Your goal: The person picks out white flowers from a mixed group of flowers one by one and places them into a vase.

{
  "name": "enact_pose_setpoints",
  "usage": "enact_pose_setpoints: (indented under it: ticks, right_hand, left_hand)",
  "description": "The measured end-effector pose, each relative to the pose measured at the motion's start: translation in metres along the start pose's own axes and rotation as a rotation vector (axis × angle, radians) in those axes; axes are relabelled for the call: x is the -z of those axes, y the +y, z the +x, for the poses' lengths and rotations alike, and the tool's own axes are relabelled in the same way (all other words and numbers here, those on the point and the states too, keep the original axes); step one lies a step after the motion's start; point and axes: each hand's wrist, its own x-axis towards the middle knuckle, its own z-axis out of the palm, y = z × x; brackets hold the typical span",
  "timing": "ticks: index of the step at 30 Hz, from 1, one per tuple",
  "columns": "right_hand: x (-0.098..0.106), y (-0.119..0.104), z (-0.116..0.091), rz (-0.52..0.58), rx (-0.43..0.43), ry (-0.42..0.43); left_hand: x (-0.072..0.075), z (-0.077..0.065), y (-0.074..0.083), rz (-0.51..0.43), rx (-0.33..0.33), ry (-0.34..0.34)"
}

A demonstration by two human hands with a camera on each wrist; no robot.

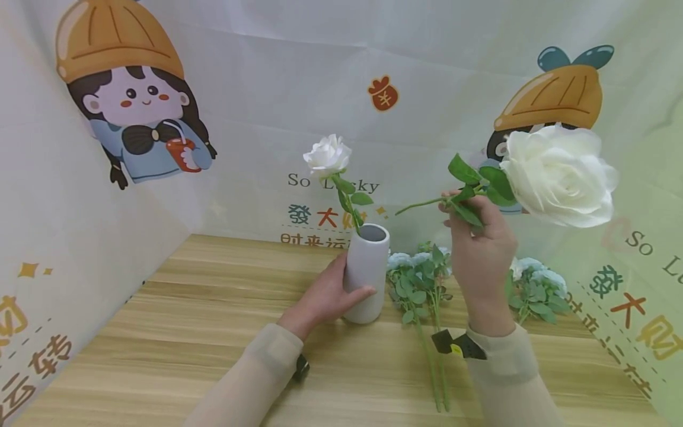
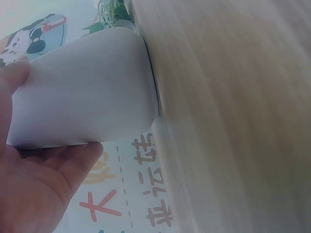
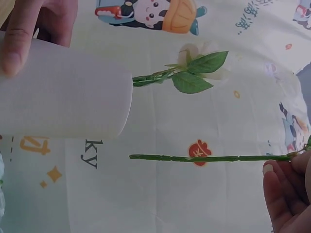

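Note:
A white vase [image 1: 365,279] stands upright on the wooden table, and my left hand [image 1: 332,292] grips its side, thumb across the front. One white rose [image 1: 328,155] leans to the left out of the vase's mouth. Up and to the right, my right hand [image 1: 480,255] pinches a second, larger white rose [image 1: 560,177] by its stem. Its bloom points right, and its bare stem end [image 3: 146,157] points toward the vase without touching it. In the left wrist view, fingers and thumb curl round the vase [image 2: 87,92].
Pale blue flowers [image 1: 418,281] with long stems lie on the table [image 1: 203,332] just right of the vase. Another pale blue bunch [image 1: 539,290] lies farther right, behind the right forearm. A printed cloth [image 1: 256,107] hangs behind and along both sides.

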Motion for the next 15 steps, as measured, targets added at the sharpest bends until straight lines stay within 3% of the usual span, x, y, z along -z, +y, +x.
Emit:
enact_pose_setpoints:
  ticks: [4,8,12,15]
  right_hand:
    - [-0.006,-0.019,0.0,0.077,0.019,0.009]
    - [-0.012,-0.024,-0.002,0.085,0.034,-0.014]
    - [-0.017,-0.017,-0.005,0.027,0.051,-0.054]
    - [-0.023,0.0,-0.009,-0.02,0.058,-0.071]
  left_hand:
    - [0.0,0.0,0.0,0.0,0.008,-0.002]
    - [0.0,0.0,0.0,-0.001,0.015,-0.005]
    - [0.0,0.001,0.0,-0.001,0.023,-0.007]
    - [0.0,0.0,0.0,0.001,0.032,-0.013]
